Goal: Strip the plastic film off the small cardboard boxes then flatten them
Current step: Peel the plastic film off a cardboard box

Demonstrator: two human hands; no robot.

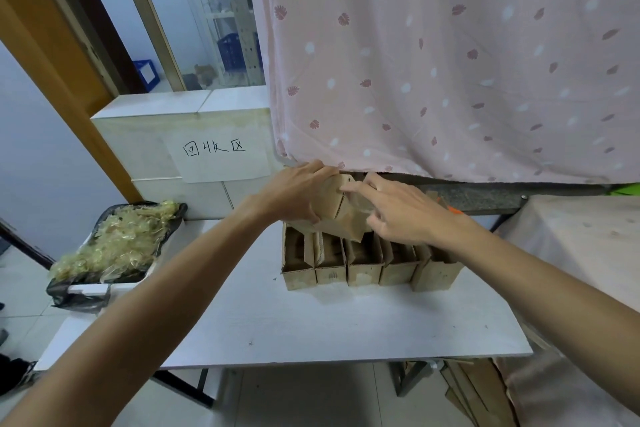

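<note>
Two hands, one box, maybe five boxes

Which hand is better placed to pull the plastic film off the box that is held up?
Right. The right hand has its fingers on the clear film at the box top, while the left hand grips the box and steadies it.

A white rectangular worktop fills the lower middle of the frame. Five small open brown cardboard boxes stand directly on it, right of centre, in a tight row, touching side by side. At its left edge sits a black plastic-lined tray heaped with crumpled yellowish plastic film.
</note>
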